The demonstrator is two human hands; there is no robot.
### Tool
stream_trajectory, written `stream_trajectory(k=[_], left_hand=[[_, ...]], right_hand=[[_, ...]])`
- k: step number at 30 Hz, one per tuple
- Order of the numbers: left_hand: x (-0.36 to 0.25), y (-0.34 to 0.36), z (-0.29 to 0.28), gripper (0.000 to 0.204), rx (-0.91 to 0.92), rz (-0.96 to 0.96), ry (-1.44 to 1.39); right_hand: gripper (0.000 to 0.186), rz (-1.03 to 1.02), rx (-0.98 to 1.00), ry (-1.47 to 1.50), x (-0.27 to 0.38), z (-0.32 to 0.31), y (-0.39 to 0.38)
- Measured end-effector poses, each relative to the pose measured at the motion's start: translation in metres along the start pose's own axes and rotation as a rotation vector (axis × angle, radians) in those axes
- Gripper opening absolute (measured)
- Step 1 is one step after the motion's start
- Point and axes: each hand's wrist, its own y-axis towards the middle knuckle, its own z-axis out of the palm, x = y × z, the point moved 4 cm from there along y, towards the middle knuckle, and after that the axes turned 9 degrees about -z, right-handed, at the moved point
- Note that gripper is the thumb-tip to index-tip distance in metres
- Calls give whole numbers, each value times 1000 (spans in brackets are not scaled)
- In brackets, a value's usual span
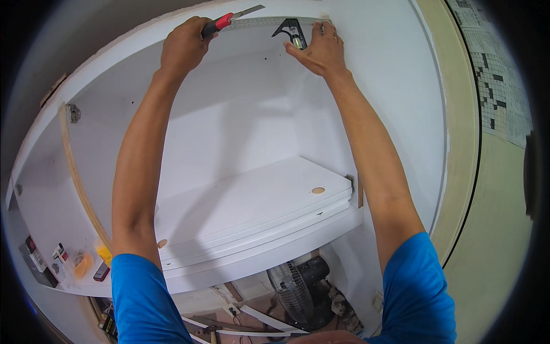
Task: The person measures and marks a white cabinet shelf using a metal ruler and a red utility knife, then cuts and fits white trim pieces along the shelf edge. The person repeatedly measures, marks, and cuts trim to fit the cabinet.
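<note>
Knife clenched in left hand, blade pointing right, right hand pressing square.

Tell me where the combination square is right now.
In the head view, top centre: the combination square lies against the cabinet's upper panel, pressed by the right hand.

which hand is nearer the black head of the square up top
Right. The right hand presses directly on the black square head; the left hand, gripping a red-handled knife, is off to its left.

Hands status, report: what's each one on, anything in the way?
Left hand grips red-handled knife. Right hand presses combination square against cabinet top. Nothing between them.
</note>
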Motion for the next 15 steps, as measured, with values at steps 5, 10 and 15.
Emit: stream_trajectory(k=[5,10,15], left_hand=[[1,0,4,26,-45,100,62],[3,-4,4,30,-50,116,97],[3,-4,3,32,-36,94,75]], right_hand=[[113,16,-18,-20,-1,2,-1],[113,36,-21,28,-1,0,-1],[116,45,-7,57,1,-3,-1]])
